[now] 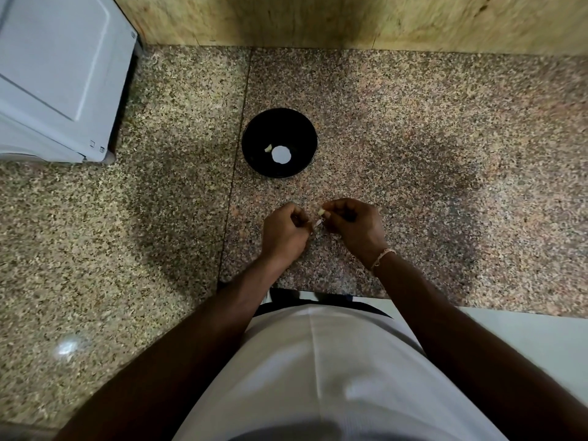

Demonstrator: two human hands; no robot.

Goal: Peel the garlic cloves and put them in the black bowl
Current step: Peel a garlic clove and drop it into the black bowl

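Note:
A black bowl (279, 142) stands on the speckled granite counter, with one pale peeled clove (268, 148) lying inside beside a bright white glare spot. Nearer to me, my right hand (354, 226) pinches a small pale garlic clove (321, 212) at its fingertips. My left hand (284, 230) sits close beside it, fingers curled, pinching a thin strip of whitish garlic skin (318, 222) that runs between the two hands. Both hands hover just above the counter, a little in front of the bowl.
A white appliance (57, 74) occupies the back left corner. A yellowish stone wall (350, 20) runs along the back. The granite counter (445, 170) stretches to both sides, its front edge near my body. A seam (237, 160) crosses the counter left of the bowl.

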